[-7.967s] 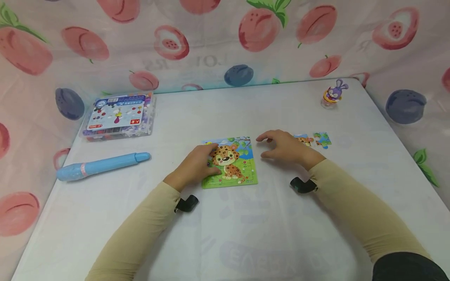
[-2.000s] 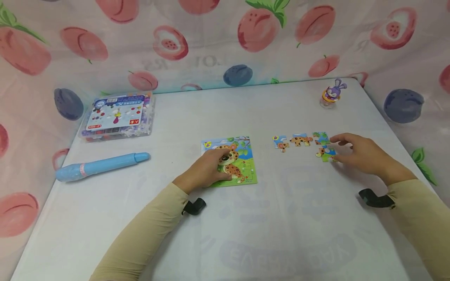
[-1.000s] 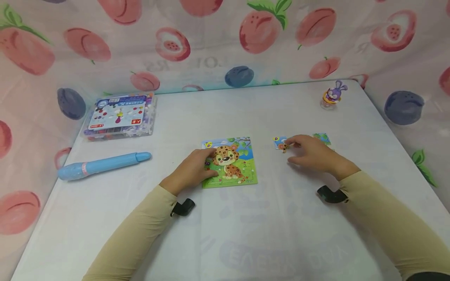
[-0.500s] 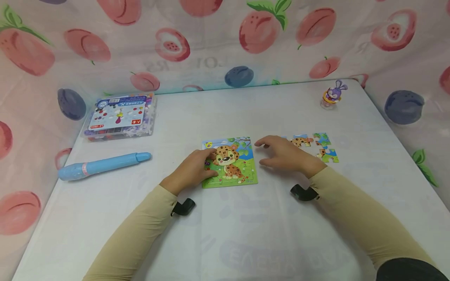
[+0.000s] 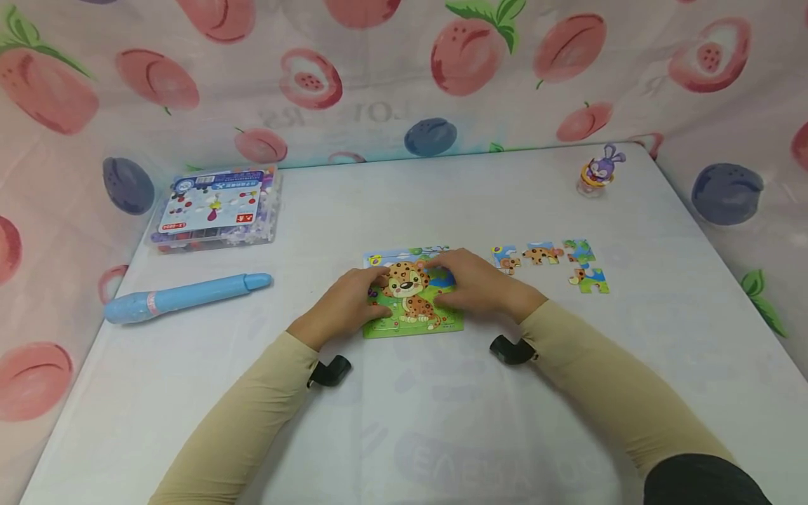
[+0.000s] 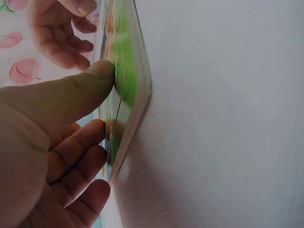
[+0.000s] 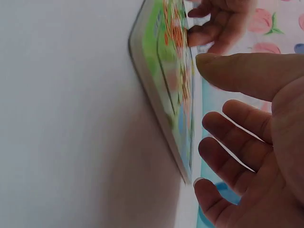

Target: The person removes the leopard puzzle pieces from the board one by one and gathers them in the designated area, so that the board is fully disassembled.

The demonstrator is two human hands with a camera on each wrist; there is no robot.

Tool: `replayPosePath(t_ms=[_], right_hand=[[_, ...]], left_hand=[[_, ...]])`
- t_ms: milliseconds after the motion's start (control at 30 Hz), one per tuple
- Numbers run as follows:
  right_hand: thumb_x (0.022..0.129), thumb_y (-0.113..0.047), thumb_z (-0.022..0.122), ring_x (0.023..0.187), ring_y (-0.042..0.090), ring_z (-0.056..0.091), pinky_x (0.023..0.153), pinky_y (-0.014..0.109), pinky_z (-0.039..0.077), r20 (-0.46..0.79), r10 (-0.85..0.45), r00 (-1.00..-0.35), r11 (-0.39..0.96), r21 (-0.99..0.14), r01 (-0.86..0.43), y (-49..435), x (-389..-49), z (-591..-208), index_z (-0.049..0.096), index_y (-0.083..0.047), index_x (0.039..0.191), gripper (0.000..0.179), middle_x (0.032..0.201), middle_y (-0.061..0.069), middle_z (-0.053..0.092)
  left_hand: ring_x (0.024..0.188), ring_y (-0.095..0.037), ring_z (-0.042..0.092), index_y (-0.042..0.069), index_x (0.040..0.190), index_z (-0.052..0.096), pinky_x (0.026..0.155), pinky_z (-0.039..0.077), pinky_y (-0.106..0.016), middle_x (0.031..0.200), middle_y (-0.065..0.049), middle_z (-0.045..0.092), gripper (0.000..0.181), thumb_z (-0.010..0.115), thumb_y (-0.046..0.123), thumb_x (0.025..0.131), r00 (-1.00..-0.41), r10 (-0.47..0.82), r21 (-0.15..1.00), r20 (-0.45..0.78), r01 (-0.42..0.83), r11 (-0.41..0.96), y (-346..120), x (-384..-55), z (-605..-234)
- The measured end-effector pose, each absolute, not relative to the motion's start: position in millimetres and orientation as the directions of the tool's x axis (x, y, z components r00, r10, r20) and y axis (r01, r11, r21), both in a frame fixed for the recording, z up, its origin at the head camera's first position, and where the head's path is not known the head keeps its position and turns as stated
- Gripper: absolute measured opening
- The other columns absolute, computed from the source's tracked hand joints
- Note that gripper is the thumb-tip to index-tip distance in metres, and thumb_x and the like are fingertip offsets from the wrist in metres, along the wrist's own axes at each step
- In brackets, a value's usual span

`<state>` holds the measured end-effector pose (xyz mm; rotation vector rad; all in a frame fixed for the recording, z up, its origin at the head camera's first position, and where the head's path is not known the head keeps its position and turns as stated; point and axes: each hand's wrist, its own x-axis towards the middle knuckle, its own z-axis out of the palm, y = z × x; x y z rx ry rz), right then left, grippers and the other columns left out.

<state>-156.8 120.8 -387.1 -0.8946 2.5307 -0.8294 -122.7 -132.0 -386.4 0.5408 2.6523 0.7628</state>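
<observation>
A square jigsaw puzzle [image 5: 413, 305] with a cartoon leopard on green grass lies flat on the white table. My left hand [image 5: 344, 305] rests over its left side. In the left wrist view the left thumb [image 6: 90, 83] touches the puzzle's face, with the fingers relaxed beside it. My right hand [image 5: 482, 284] hovers over the puzzle's right edge, holding nothing. Its spread fingers [image 7: 237, 137] stand a little off the face in the right wrist view. Right of the puzzle lie several loose jigsaw pieces, among them a lower one with blue and green [image 5: 593, 282].
A clear plastic box [image 5: 214, 207] of small colourful parts stands at the back left. In front of it lies a light blue stick-shaped tube [image 5: 189, 298]. A purple rabbit figurine [image 5: 600, 172] stands at the back right. A fruit-print cloth [image 5: 379, 70] hangs behind the table.
A lower loose piece now lies where none lay eight seconds ago. From beside that piece two seconds ago, my right hand has moved left over the puzzle. My left hand stays on it.
</observation>
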Motion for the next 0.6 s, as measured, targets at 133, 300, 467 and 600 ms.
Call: replayPosePath(t_ms=[133, 300, 467, 600], right_hand=[[0.088, -0.022, 0.075, 0.131, 0.033, 0.046, 0.110, 0.046, 0.037, -0.135, -0.670, -0.730, 0.636, -0.612, -0.470, 110.3, -155.5, -387.7, 0.054, 0.000, 0.140, 0.060, 0.139, 0.015, 0.055], [0.090, -0.024, 0.075, 0.129, 0.032, 0.047, 0.109, 0.046, 0.037, -0.138, -0.683, -0.718, 0.636, -0.595, -0.491, 101.5, -153.2, -389.5, 0.053, 0.001, 0.140, 0.060, 0.137, 0.015, 0.057], [0.091, -0.023, 0.075, 0.128, 0.032, 0.049, 0.109, 0.045, 0.037, -0.147, -0.676, -0.723, 0.649, -0.584, -0.488, 96.8, -152.3, -389.7, 0.055, 0.001, 0.137, 0.056, 0.135, 0.015, 0.058], [0.091, -0.019, 0.074, 0.129, 0.032, 0.048, 0.110, 0.045, 0.036, -0.159, -0.677, -0.719, 0.650, -0.588, -0.482, 93.0, -151.9, -389.4, 0.056, 0.001, 0.136, 0.053, 0.135, 0.015, 0.057]], left_hand=[[0.129, -0.033, 0.049, -0.003, 0.147, 0.044, 0.111, 0.036, -0.045, 0.129, -0.010, 0.064, 0.074, 0.080, 0.021, 0.088, -0.873, 0.440, 0.561, -0.210, 0.261, 0.786, -132.0, -122.9, -385.5], [0.128, -0.033, 0.050, -0.003, 0.147, 0.044, 0.111, 0.037, -0.045, 0.128, -0.010, 0.064, 0.074, 0.081, 0.021, 0.088, -0.873, 0.443, 0.560, -0.202, 0.268, 0.784, -132.3, -123.0, -385.7], [0.127, -0.033, 0.050, -0.003, 0.147, 0.044, 0.111, 0.036, -0.045, 0.126, -0.010, 0.065, 0.074, 0.081, 0.021, 0.087, -0.874, 0.447, 0.559, -0.192, 0.277, 0.782, -132.6, -123.3, -386.3], [0.127, -0.034, 0.050, -0.003, 0.146, 0.045, 0.111, 0.037, -0.046, 0.126, -0.010, 0.065, 0.073, 0.081, 0.020, 0.087, -0.877, 0.442, 0.559, -0.190, 0.273, 0.783, -133.2, -123.2, -386.5]])
